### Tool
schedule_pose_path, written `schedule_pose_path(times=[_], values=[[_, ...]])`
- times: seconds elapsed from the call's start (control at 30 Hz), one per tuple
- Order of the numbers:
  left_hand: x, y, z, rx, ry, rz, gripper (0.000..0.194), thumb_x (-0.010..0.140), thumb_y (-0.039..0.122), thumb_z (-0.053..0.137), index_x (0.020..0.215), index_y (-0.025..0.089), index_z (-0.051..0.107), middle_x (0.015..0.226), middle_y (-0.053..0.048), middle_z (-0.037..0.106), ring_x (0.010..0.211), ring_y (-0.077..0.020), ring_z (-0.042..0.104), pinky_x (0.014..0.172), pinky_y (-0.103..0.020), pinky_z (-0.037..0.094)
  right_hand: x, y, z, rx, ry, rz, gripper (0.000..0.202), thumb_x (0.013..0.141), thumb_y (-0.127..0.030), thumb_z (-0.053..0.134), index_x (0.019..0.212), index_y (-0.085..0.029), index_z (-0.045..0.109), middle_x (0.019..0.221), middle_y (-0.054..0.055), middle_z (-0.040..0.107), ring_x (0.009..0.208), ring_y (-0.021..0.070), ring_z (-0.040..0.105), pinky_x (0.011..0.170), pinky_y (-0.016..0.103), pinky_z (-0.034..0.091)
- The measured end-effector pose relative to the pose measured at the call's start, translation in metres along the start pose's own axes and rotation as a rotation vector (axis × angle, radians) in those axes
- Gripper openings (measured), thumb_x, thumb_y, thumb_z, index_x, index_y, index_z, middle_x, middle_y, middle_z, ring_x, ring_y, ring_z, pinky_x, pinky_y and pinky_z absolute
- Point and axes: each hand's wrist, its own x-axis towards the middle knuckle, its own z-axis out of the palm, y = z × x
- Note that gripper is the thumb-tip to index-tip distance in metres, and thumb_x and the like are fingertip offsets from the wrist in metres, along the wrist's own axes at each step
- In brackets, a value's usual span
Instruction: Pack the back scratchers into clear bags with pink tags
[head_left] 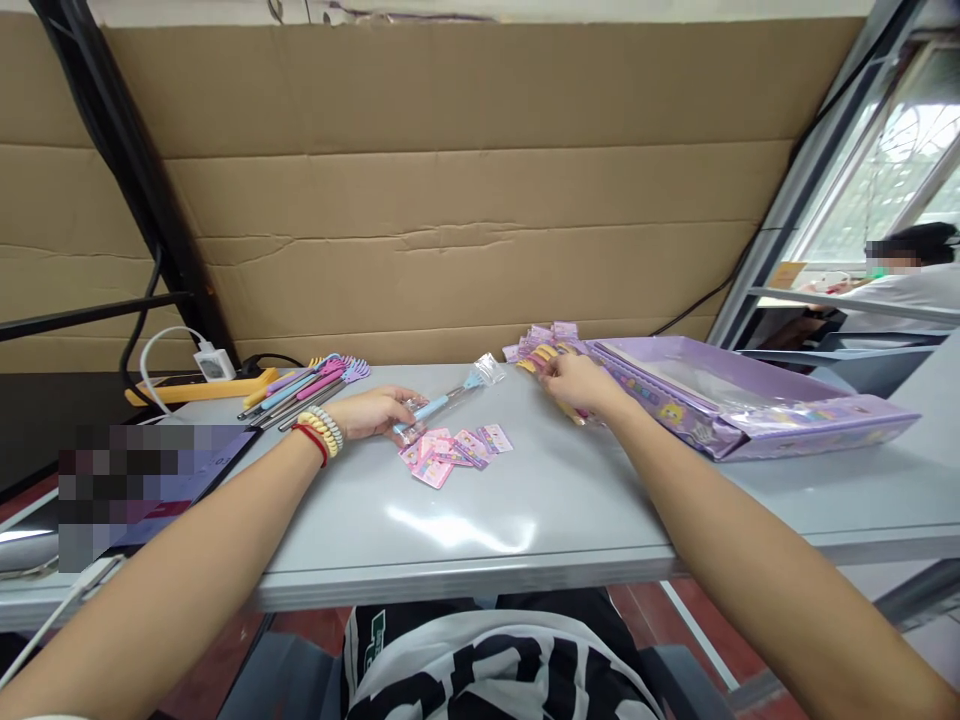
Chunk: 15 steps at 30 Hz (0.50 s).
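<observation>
A wrapped blue stick [433, 407] at the centre of the frame, one end pinched in the left hand [382, 412], the right hand [577, 383] among yellow-and-purple packets [541, 352] right of centre.
The right hand's fingers reach into the packets, though whether they grip one cannot be told; the slick clear wrapper could slide in the left hand if pinched loosely, and a low sweep of that hand might scatter the loose pink cards [435, 472] just below, while a sideways tug on the right could nudge the purple box [675, 385] beside the packets; the pale, glossy tabletop [570, 510] carries loose sticks [311, 390] at left, with a cardboard wall [465, 190] behind and a window [919, 140] at upper right, near another person [900, 295].
</observation>
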Motion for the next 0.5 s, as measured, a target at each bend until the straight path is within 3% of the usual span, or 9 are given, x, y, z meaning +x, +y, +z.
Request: schedule_pose_path(times=[0.3, 0.5], values=[[0.0011, 0.0003, 0.0032, 0.029, 0.043, -0.02, 0.038, 0.058, 0.011, 0.068, 0.095, 0.014, 0.061, 0.069, -0.002, 0.063, 0.057, -0.0114, 0.059, 0.056, -0.023, 0.051, -0.0016, -0.0022, 0.0018, -0.062, -0.14, -0.022, 0.012, 0.074, -0.02, 0.053, 0.077, -0.018, 0.063, 0.082, 0.01, 0.069, 0.078, 0.0211, 0.061, 0.059, 0.027, 0.037], [0.0022, 0.0003, 0.0032, 0.069, 0.001, -0.016, 0.037, 0.059, 0.012, 0.067, 0.094, 0.013, 0.059, 0.067, 0.0, 0.061, 0.055, -0.0095, 0.056, 0.053, -0.021, 0.049, -0.0063, -0.0083, 0.0046, 0.071, -0.271, -0.235, 0.025, 0.076, -0.035, 0.06, 0.092, -0.017, 0.064, 0.085, 0.006, 0.068, 0.071, 0.0165, 0.059, 0.059, 0.025, 0.038]])
